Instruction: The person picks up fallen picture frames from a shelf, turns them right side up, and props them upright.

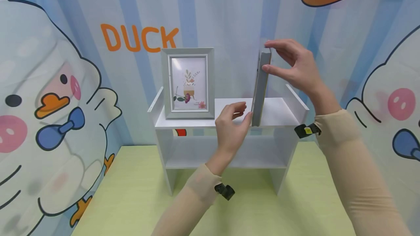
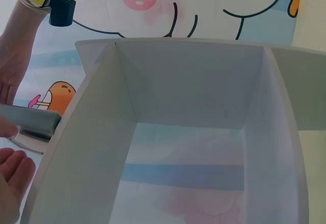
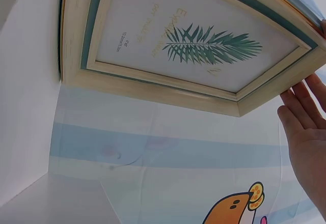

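Edge-on to the head view, a picture frame [image 1: 261,86] stands over the right part of a white shelf's top. My right hand [image 1: 296,63] pinches its upper end between thumb and fingers. Low on the frame's left side, my left hand [image 1: 231,128] touches it with the thumb, its other fingers loosely bent to the left. In the right wrist view the frame's front [image 3: 204,46] shows a cream and green border and a green leaf print; the right hand [image 3: 308,112] is at its far end. A second, grey-white picture frame [image 1: 187,114] with a flower print stands upright on the left.
The white shelf [image 1: 226,152] has raised sides and a lower board, and stands on a pale green-yellow table [image 1: 131,199]. Behind it hangs a striped blue curtain [image 1: 226,17] with duck drawings. The shelf's right side panel [image 1: 296,101] rises near the right forearm.
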{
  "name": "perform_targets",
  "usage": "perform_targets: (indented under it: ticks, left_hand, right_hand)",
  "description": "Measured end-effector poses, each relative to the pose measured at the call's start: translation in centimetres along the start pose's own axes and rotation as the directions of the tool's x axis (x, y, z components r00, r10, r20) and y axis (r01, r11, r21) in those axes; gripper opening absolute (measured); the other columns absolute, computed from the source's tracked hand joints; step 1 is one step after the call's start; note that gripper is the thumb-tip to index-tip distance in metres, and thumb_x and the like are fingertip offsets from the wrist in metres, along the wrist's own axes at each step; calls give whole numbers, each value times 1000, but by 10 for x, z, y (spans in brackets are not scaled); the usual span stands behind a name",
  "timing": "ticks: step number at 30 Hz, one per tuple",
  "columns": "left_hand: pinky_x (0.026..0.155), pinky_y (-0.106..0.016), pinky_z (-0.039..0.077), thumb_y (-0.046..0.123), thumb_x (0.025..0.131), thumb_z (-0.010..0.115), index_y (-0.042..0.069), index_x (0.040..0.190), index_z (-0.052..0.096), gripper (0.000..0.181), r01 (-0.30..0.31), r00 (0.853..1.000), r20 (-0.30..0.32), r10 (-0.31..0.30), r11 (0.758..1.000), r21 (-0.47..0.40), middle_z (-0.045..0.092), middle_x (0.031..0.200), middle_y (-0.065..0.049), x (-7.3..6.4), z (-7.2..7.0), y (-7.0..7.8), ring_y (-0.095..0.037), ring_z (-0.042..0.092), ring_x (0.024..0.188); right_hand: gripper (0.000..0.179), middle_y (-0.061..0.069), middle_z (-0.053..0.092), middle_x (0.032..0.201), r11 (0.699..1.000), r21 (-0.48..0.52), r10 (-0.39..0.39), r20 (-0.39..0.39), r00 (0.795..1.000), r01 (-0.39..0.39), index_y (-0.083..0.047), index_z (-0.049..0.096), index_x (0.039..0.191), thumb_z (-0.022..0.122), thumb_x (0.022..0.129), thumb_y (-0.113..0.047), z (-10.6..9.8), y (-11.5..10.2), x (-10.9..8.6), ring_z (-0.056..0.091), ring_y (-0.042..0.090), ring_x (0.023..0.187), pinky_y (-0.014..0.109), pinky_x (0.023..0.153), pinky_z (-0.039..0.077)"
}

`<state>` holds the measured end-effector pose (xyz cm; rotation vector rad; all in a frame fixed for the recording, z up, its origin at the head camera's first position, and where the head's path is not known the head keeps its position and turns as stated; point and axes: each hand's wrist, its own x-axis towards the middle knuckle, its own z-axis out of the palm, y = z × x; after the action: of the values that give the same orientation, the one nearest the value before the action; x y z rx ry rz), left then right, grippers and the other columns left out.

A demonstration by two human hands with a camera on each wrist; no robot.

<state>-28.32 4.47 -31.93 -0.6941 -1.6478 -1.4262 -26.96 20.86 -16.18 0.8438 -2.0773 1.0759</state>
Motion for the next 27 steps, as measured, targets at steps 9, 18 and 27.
perform_targets:
  ticks: [9, 18, 27]
  left_hand:
    - [79, -20, 56, 4, 78, 74, 2, 103, 68, 26, 39, 991, 120, -51, 994, 103, 69, 94, -11, -1, -4, 0, -18, 68, 86]
    - [74, -19, 56, 9, 80, 73, 2, 99, 71, 21, 102, 980, 156, -125, 984, 148, 73, 93, -10, 2, -3, 4, -20, 71, 80]
    - [73, -18, 56, 7, 80, 70, 3, 100, 71, 20, 141, 972, 170, -162, 981, 131, 73, 92, -11, 2, 0, 7, -19, 71, 79]
  right_hand:
    - [49, 13, 55, 127, 1000, 28, 4, 44, 999, -6, 2, 57, 126, 73, 80, -4, -1, 2, 5, 50, 13, 125, 25, 108, 38]
    - [49, 12, 55, 129, 998, 55, -3, 66, 998, -1, 2, 56, 126, 73, 80, -3, -1, 5, 7, 50, 12, 125, 25, 108, 37]
    - [47, 19, 56, 130, 998, 3, -66, 118, 991, 66, 5, 56, 125, 72, 81, -1, 1, 0, 12, 50, 17, 127, 26, 109, 37]
